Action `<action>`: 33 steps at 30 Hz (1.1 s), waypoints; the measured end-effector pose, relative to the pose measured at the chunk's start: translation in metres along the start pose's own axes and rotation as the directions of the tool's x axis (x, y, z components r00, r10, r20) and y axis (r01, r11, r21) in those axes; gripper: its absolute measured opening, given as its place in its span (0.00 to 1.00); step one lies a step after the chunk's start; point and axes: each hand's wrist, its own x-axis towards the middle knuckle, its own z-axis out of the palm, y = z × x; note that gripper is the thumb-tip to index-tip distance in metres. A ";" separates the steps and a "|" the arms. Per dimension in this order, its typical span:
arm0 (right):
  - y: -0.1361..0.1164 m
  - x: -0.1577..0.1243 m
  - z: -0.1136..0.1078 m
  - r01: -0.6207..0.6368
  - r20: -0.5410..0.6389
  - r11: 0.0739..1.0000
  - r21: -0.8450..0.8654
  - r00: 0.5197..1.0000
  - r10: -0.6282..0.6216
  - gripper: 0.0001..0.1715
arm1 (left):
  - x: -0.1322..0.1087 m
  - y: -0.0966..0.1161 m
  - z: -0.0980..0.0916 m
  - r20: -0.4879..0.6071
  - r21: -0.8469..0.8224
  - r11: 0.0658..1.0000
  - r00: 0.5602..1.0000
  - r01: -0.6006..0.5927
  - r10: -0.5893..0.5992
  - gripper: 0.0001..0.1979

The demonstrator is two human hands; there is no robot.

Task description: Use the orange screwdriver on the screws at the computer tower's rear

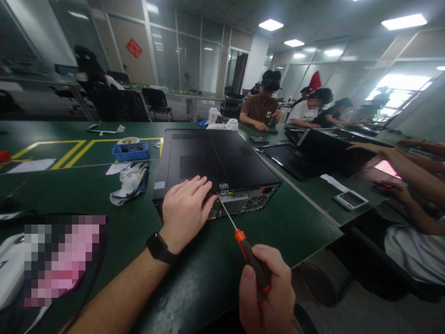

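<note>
Green table (306,232) fills the near part of a wide office, and other people sit farther along it. On this table, just before the person, lies a black computer case (239,160), with its fan and sockets turned to the near side. Left hand (186,202) is laid on the case's top at its near edge, fingers extended and not closed, thumb bent over the edge. Right hand (276,297) grips firmly the handle of a screwdriver (244,243), whose tip meets this edge near the left thumb; the exact contact is too small to tell.

Panels hide the inside of the case. To its left, a blue bin (130,152) contains small dark pieces which I cannot identify; a white roll (128,140) shows at its far rim.

Green surface shows between the case and the table's slanting edge at right. Gloves (130,183) lie near the case's left side. White objects (222,123) stand close behind it. At right, a black panel (285,160) limits the space, and beyond are a phone (351,199) and a co-worker's arm (413,171).
</note>
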 end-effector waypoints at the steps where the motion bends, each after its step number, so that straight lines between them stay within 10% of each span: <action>1: 0.000 0.000 0.000 0.009 0.002 1.000 0.008 1.000 -0.009 0.14 | 0.000 0.000 0.000 0.000 -0.001 1.000 1.000 0.000 0.000 0.13; 33: -0.003 0.000 0.002 -0.032 -0.012 0.993 -0.117 0.999 0.031 0.09 | 0.000 0.000 -0.001 -0.005 0.019 1.000 1.000 -0.014 0.014 0.13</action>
